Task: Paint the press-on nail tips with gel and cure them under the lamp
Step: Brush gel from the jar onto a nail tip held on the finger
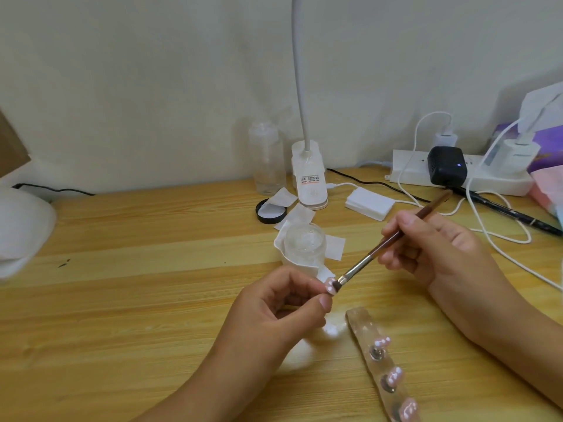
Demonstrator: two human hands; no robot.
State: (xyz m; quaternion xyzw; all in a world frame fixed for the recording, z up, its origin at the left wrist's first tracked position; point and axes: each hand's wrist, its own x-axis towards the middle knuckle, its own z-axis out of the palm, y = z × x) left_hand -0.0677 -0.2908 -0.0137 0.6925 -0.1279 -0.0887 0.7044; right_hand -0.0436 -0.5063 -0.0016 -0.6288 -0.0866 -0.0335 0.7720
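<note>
Pink nail tip [332,285] is sitting mid-air over the counter [152,300], left hand [283,303] fingers [323,303] pinching it — its mount hidden. Brush [393,239] bristles are touching it; right hand [435,248] fingers [396,223] are clamping the handle. Clear strip [358,319] nearby is running off-frame — white dome [21,226] at left blurred, cropped.

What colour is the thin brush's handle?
The thin brush's handle is reddish-brown, ending in a silver ferrule; seen in the head view.
</note>
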